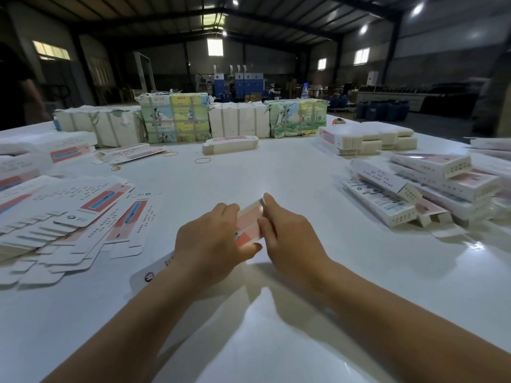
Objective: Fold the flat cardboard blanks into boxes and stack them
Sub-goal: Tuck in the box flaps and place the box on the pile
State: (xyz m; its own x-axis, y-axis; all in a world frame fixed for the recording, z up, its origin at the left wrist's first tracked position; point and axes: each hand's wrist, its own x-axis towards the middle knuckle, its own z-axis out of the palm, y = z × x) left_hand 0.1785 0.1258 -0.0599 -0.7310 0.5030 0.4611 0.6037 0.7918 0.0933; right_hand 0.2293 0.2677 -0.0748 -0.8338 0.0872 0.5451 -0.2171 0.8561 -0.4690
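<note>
White worktop (276, 175) fills the view. Along its far edge — a row of strapped bundles (177, 117), two white-wrapped, two with printed pictures. Left edge: a fanned pile of flat blanks (63, 217), white with pink-and-blue print, tabs pointing to the near side. Right edge: a stack of folded boxes (431, 183) lying crosswise on each other; behind it, toward the far right corner, a bound pack of blanks (367, 139). A smaller pack (229, 145) sits mid-worktop near the bundles, with loose rubber bands (202, 160) just in front of it.

Centre, near side: both hands on one blank (249, 225), pink panel up, partly folded and held just above the worktop. Left hand (210, 241) grips its left side, fingers curled over the top, thumb under the near end. Right hand (290, 239) pinches the right edge — fingers closed along it. One white flap (150, 272) of the blank sticks out under the left wrist.
</note>
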